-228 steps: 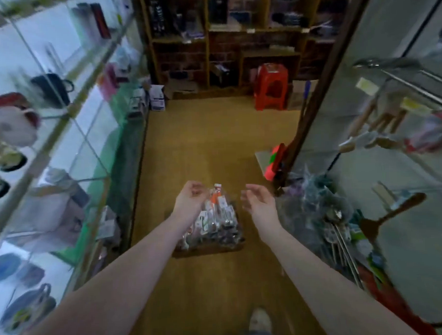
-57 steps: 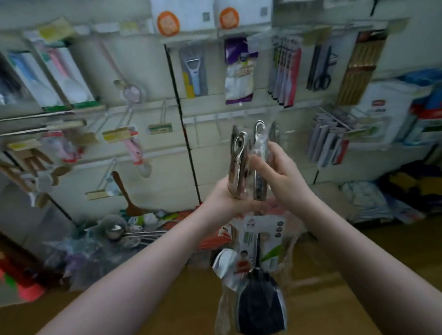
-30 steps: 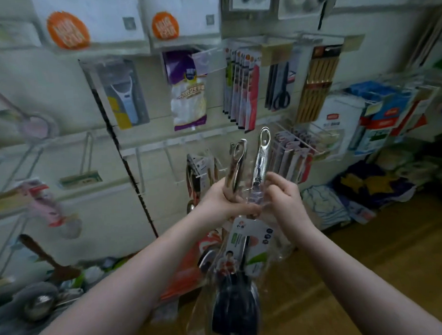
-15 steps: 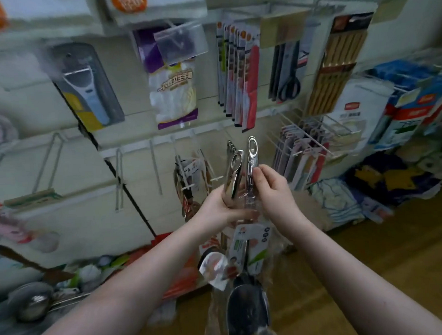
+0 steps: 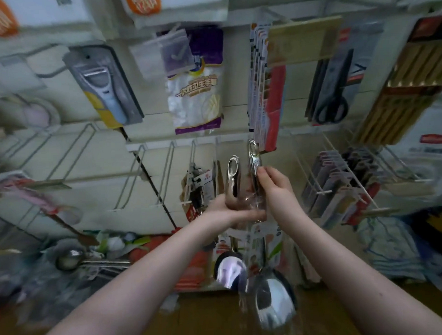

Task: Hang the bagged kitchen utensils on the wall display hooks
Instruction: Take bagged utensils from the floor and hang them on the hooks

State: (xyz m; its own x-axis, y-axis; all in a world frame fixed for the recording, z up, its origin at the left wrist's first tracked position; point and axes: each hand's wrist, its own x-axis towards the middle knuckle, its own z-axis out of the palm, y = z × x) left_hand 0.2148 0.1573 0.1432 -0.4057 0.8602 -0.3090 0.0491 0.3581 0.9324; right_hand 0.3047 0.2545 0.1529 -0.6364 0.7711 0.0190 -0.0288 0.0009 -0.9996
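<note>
Under the empty hooks (image 5: 172, 154), the left hand (image 5: 224, 212) grips the bagged bundle (image 5: 233, 179) by its handles. The right hand (image 5: 274, 193) pinches 1 handle (image 5: 253, 155), now drawn higher than a moment ago, nearly level with the hooks: hanging looks close.

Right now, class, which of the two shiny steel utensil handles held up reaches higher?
The shiny steel handle pinched by the right hand; the other handle, gripped by the left hand, ends lower.

Bare hooks (image 5: 166, 169) free; red packets (image 5: 275, 94) crowd above.
</note>
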